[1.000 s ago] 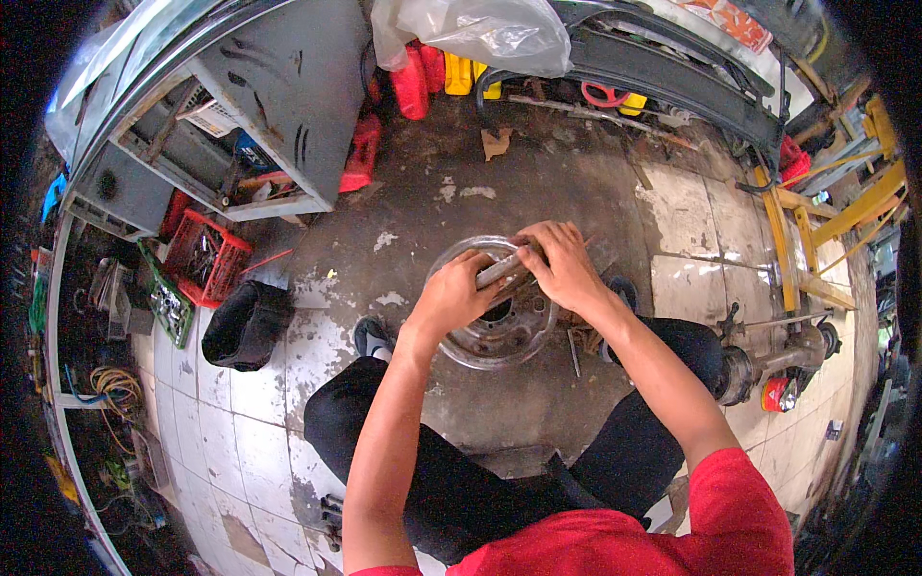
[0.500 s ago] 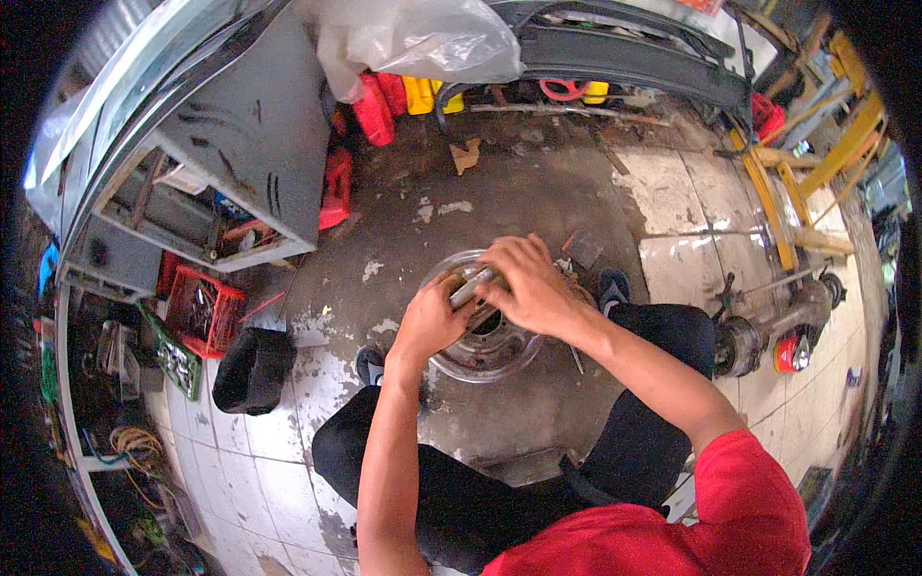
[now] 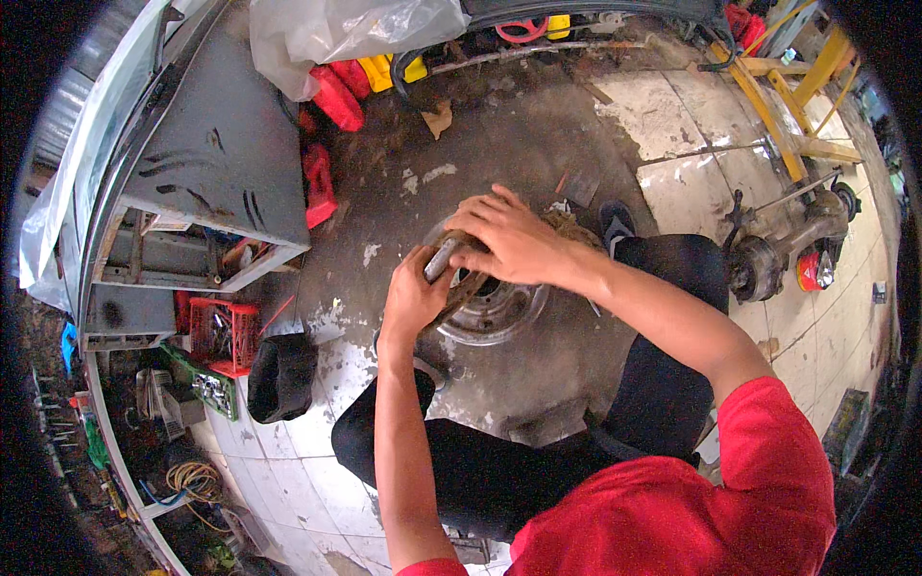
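Note:
My left hand (image 3: 415, 293) is closed around the lower left of a curved metal piece (image 3: 445, 259) with a pale grey edge and a brownish curved side. Over the piece's upper end lies my right hand (image 3: 504, 235), its thumb against the near side and its fingers reaching across the top. Part of the piece is hidden by both hands. Beneath them a round silver wheel rim (image 3: 504, 326) lies flat on the floor between my legs, its upper left covered by my hands.
To the left stand a grey metal cabinet (image 3: 216, 144), a red crate (image 3: 223, 331) and a black curved object (image 3: 280, 377). On the right lie a greasy axle-like part (image 3: 783, 240) and a red can (image 3: 814, 271), near a yellow frame (image 3: 768, 115). My shoe (image 3: 617, 226) rests beside the rim.
Both hands have moved a little left and up relative to the rim, still holding the curved metal piece, which is now tilted more steeply. More of the rim shows. The whole view has shifted.

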`<state>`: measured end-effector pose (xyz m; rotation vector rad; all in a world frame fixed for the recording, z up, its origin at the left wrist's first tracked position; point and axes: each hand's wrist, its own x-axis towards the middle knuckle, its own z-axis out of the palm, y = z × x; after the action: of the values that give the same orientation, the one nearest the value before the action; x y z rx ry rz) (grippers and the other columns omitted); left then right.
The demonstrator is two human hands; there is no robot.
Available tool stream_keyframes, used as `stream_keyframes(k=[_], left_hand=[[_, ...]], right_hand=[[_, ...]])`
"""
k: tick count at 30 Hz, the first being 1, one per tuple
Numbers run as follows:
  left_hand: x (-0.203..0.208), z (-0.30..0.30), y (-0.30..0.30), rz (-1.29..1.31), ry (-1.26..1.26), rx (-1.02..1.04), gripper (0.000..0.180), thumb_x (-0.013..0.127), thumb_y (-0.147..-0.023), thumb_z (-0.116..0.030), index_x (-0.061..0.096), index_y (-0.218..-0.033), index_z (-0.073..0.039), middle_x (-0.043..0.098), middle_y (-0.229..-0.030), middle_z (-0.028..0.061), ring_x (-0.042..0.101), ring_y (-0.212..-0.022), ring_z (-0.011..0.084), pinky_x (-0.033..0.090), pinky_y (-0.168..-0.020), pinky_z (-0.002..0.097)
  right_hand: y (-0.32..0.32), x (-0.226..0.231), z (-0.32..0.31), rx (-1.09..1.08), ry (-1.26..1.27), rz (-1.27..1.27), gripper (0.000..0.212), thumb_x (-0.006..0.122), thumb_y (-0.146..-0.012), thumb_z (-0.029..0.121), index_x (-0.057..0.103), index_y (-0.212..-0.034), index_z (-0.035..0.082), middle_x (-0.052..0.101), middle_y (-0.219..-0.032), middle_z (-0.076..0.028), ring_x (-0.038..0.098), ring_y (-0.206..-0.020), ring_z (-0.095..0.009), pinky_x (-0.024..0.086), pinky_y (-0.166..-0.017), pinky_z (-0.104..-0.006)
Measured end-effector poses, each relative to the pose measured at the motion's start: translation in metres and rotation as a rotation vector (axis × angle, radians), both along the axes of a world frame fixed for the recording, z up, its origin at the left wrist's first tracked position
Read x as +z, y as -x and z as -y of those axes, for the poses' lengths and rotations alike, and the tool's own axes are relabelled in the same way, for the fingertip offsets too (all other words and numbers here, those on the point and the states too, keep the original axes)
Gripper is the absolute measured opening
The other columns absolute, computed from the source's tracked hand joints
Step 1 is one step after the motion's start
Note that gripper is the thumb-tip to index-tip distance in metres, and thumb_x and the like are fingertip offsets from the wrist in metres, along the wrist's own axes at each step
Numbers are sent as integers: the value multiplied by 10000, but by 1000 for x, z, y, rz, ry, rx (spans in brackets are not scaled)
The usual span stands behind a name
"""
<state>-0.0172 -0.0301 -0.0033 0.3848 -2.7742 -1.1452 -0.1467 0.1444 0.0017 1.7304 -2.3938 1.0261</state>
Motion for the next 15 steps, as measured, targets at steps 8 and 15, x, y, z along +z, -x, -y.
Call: stream_keyframes(k=[8,15], left_hand=[[1,-3,1,-81,7,20,290,715,-871,-195,680,-1052,29,662,-993,232,643,-947,453,510,-808,465],[4,-2,3,8,0,19,362,739,-842,-176,647,-1122,34,679,-1057,244,669,-992,420,527,-849,439]], right_hand=[[2,9,-2,41,-61,71,636,512,-978,601,594,-1302,59,582,-1345,-169,497,-1311,-346,295,-1138,-548],[11,11,-6,-41,-219,89,714,517,-967,614,516,-1397,44,515,-1447,-168,402,-1422,-339,245,-1178,-590]])
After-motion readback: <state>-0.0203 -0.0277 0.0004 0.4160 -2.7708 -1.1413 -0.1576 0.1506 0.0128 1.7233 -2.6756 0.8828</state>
